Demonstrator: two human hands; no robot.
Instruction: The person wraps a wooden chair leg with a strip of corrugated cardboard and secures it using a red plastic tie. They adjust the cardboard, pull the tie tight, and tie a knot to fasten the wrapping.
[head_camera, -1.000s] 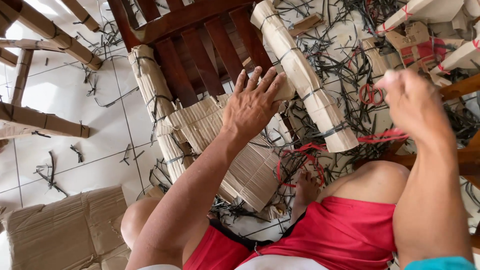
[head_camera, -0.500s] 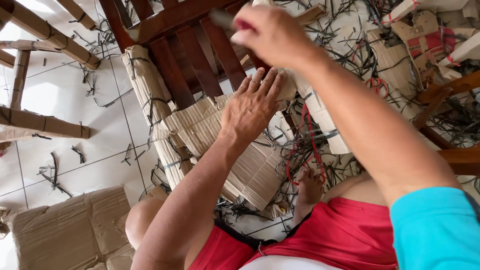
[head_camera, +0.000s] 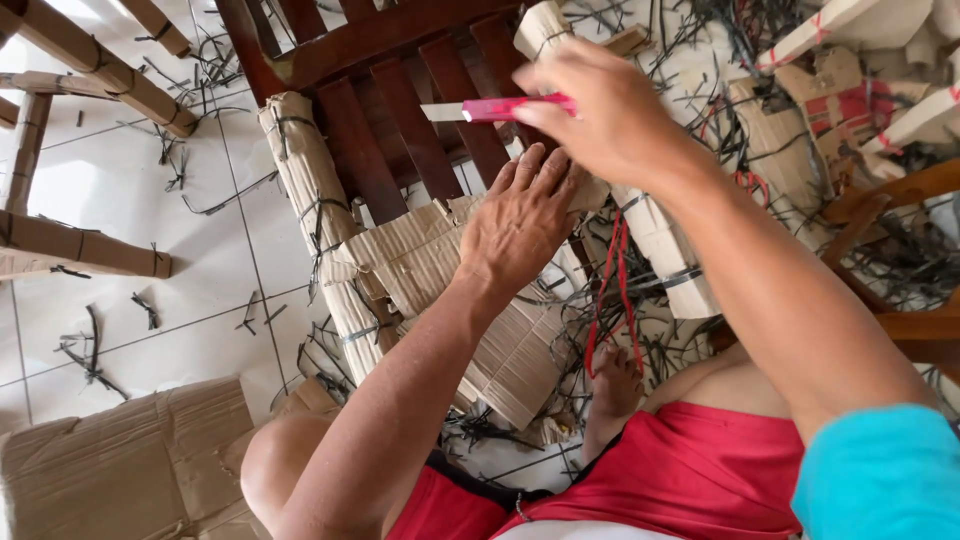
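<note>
Both hands work over the wrapped chair: the left hand (head_camera: 520, 225) presses flat, fingers spread, on the corrugated cardboard wrapping (head_camera: 450, 290), while the right hand (head_camera: 600, 120) grips a red utility knife (head_camera: 500, 108) just above it, blade pointing left. Cardboard looks light, stiff yet creasable — best pinned flat beside the dark wooden slats (head_camera: 400, 130).

Looked like an informal furniture workshop or unpacking area: white tiled floor (head_camera: 150, 300) strewn with cut black strapping (head_camera: 90, 350), dark wooden chair frame (head_camera: 400, 90), legs wrapped in corrugated cardboard (head_camera: 300, 180), flattened cardboard sheets (head_camera: 110, 470) lying about.
</note>
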